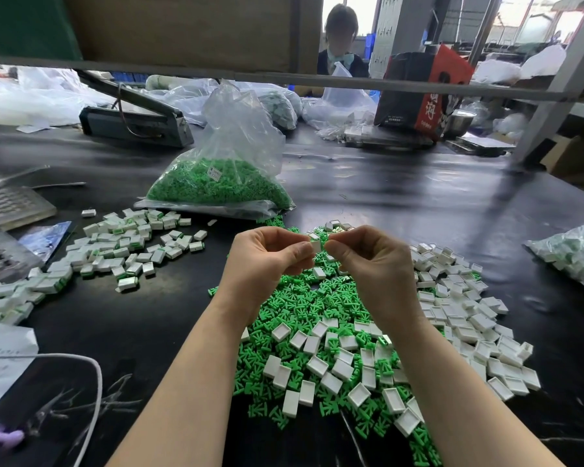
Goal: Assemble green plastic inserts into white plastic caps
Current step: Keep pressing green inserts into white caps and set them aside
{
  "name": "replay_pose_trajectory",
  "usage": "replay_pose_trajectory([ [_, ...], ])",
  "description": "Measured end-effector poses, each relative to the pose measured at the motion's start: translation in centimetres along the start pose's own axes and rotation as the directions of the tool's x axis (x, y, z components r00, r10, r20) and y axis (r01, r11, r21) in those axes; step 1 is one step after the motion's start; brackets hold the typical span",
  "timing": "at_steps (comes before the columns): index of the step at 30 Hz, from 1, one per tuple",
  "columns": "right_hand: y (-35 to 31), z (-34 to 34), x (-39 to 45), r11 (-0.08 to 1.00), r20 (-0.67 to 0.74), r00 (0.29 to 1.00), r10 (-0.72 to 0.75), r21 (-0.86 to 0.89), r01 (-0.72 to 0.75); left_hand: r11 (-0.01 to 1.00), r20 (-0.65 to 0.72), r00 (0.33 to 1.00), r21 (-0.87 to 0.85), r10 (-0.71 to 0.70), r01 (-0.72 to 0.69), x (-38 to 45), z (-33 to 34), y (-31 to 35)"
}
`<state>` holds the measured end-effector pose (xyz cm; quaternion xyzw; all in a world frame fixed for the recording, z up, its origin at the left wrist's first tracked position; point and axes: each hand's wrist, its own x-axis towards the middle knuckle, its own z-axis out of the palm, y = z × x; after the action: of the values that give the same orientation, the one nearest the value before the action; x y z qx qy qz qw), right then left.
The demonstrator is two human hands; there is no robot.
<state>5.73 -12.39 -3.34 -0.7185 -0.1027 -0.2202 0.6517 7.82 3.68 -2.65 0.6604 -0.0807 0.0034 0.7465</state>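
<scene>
I have my left hand (267, 254) and right hand (368, 252) pinching one cap (316, 246) together above the insert pile (304, 308) on the worktop (402, 197), and I judge a crooked push could jam the insert or flick the cap away

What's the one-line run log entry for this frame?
left hand: pinches small white plastic cap | right hand: fingers pinched at cap | loose green plastic inserts: beneath | finished caps pile: left
</scene>
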Motion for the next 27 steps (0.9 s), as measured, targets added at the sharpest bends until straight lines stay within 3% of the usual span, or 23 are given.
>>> replay_pose_trajectory([
  [6,-0.25,-0.27,0.04,1.000,0.045,0.999,0.024,-0.014,-0.024,0.999,-0.003,1.000,0.026,0.019,-0.019,-0.08,0.10,0.10],
  [10,-0.22,-0.18,0.03,0.992,0.120,0.990,0.070,-0.112,-0.056,1.000,0.010,1.000,0.012,-0.003,0.003,-0.08,0.23,0.15],
  [13,-0.08,0.15,0.01,0.984,0.091,0.992,0.088,-0.160,-0.072,1.000,0.012,1.000,0.010,-0.020,0.020,-0.02,0.20,0.01],
  [17,0.02,-0.03,0.05,0.991,0.015,0.992,0.124,-0.045,-0.124,1.000,0.019,1.000,-0.013,-0.022,0.023,-0.04,0.10,0.05],
  [23,0.30,0.09,0.12,0.984,0.032,0.984,0.176,-0.007,-0.176,0.999,0.031,0.999,0.000,-0.040,0.040,-0.05,0.32,-0.11],
  [27,0.49,0.01,0.30,0.934,-0.004,0.961,0.277,0.234,-0.268,0.999,0.026,0.998,0.009,-0.051,0.050,-0.07,0.40,-0.09],
])
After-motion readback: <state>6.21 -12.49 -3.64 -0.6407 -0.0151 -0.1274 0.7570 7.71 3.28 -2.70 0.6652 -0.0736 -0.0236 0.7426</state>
